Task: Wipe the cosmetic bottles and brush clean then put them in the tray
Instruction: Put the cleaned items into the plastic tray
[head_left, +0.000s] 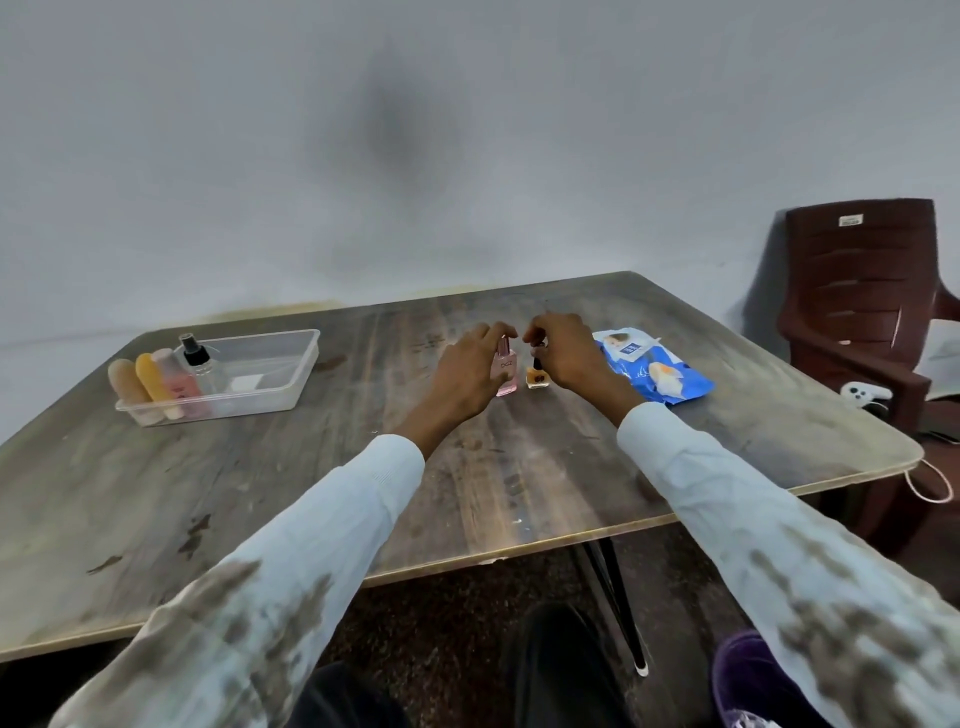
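Left hand (470, 371): pink bottle (505, 370) gripped upright on the bench (519, 467), steadied.
Right hand (563, 351): orange bottle (536, 375) cap pinched, beside the wipes (657, 371).

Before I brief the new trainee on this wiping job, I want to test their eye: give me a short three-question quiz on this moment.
1. True or false: the clear tray at the table's left already holds several bottles, including a spray bottle.
2. Which bottle do the left hand's fingers hold at the top?
A. the pink bottle
B. the small orange bottle
C. a bottle in the tray
3. Fill in: the blue wipes pack lies on the table to the ____ of the right hand.

Key: 1 true; 2 A; 3 right.
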